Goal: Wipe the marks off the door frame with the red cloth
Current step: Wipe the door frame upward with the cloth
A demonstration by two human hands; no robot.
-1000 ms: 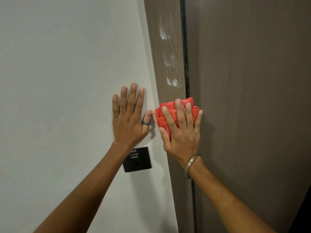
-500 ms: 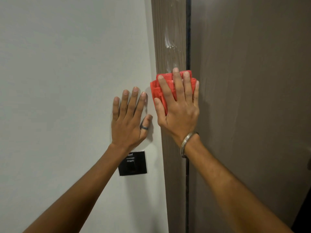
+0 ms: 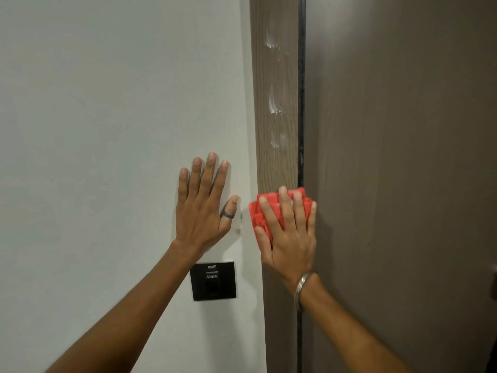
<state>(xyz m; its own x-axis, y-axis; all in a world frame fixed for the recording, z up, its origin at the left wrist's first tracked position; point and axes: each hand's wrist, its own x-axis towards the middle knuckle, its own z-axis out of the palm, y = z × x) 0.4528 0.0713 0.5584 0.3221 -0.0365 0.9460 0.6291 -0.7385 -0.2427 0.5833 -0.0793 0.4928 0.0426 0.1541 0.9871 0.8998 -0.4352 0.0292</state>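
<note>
Right hand (image 3: pixel 289 238) presses a folded red cloth (image 3: pixel 258 211) flat against the wood-grain door frame (image 3: pixel 277 168). Fingers (image 3: pixel 285 208) are extended and close together over the cloth, thumb along its left edge, palm holding it to the surface, not clenched. Cloth sits across the frame's width, its left edge sticking out slightly past the frame over the wall, its right corner at the dark gap beside the brown door (image 3: pixel 398 157). Silver bangle (image 3: pixel 300 289) on the right wrist.

White smeared marks (image 3: pixel 274 106) run up the frame above the cloth, in three patches, well clear of it: the lowest near the frame's middle, one higher, one near the top.

Left hand (image 3: pixel 201 211) lies flat on the white wall (image 3: pixel 107 130), fingers spread open, holding nothing, dark ring (image 3: pixel 227 214) on the thumb. Thumb tip is near the cloth's left edge but apart. Black wall switch plate (image 3: pixel 213 281) below the left hand, partly covered by the forearm.
</note>
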